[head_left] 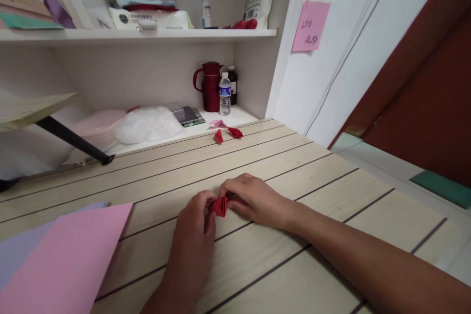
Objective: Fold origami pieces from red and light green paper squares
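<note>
A small folded piece of red paper (220,207) is held between both hands, just above or on the striped wooden tabletop (294,176). My left hand (194,228) pinches its left side with thumb and fingers. From the right, my right hand (253,201) grips the other side between thumb and forefinger. Creases run down the paper's front, and its edges are partly covered by my fingertips. Farther back on the table lie two more folded red paper pieces, one upright and pointed (218,137), the other flatter (235,132). A pink folded paper (218,123) rests behind them.
Pink paper (69,260) and lilac paper (33,228) lie at the left front. A small stand's black leg (75,138) reaches the table's back left. Behind, a shelf holds a red jug (211,89), a water bottle (224,95) and a white plastic bag (148,125).
</note>
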The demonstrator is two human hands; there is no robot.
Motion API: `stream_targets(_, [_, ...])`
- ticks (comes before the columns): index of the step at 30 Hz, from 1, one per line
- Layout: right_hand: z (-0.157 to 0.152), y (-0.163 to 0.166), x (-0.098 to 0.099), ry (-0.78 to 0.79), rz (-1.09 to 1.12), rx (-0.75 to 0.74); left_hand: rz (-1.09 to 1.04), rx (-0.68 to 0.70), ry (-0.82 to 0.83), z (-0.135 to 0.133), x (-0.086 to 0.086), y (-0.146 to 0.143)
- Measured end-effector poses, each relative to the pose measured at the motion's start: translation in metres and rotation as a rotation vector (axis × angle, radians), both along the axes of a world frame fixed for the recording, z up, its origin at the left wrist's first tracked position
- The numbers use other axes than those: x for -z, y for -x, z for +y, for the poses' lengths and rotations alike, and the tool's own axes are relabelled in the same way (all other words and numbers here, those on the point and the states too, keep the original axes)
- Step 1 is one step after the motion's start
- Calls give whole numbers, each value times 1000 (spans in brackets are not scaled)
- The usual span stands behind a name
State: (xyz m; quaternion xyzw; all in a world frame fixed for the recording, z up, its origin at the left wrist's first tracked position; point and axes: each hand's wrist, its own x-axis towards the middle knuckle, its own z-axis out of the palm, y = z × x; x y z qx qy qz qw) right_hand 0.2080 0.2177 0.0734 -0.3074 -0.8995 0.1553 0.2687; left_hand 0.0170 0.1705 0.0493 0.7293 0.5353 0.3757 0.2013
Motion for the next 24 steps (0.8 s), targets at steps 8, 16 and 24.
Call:
stream_targets(8, [1, 0, 0, 6, -6, 2, 87, 73, -104, -2, 0, -1])
stream_targets(16, [4, -1, 4, 19, 9, -50, 223, 68, -54, -1, -5, 0])
stream_targets(24, [5, -2, 6, 24, 22, -76, 306, 8, -13, 3, -8, 8])
